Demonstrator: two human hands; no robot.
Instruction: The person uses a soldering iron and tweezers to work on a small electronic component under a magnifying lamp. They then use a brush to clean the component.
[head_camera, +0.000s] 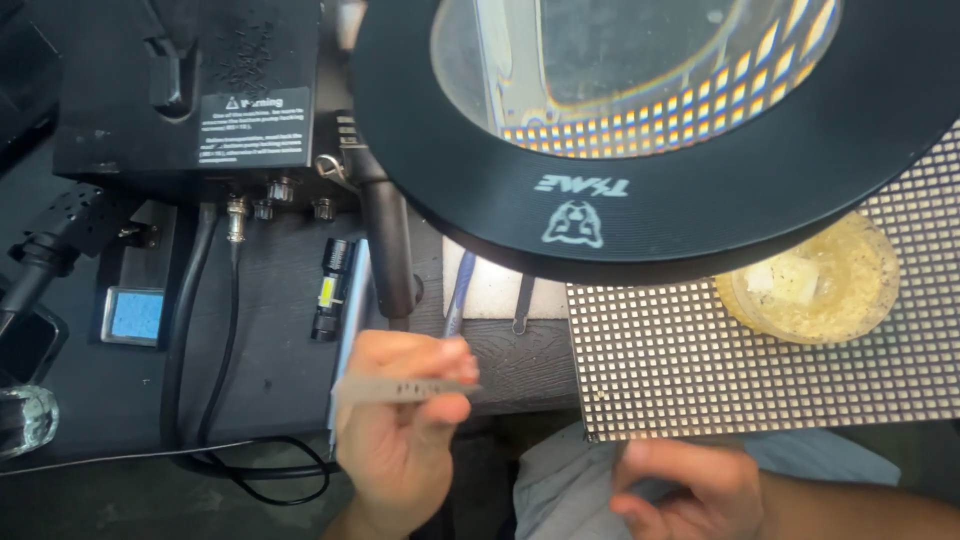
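Dark, scuffed workbench (100, 400); at its back left a black box-shaped station (190, 90) with a white label, black cables (185, 330) running from it toward the front edge; beside these a small blue sponge pad (135, 315), a little black flashlight (328, 290) and a black-handled iron (388, 250); at the right a dotted LED matrix panel (680, 370), a round yellowish tub (810, 285) resting on it; clear glass (25, 415) at the far left edge.

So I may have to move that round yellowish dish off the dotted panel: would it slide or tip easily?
The round yellowish dish looks low and wide, so probably hard to tip. It sits flat on the dotted panel, so it would likely slide. It looks translucent and thin-walled, so probably light.
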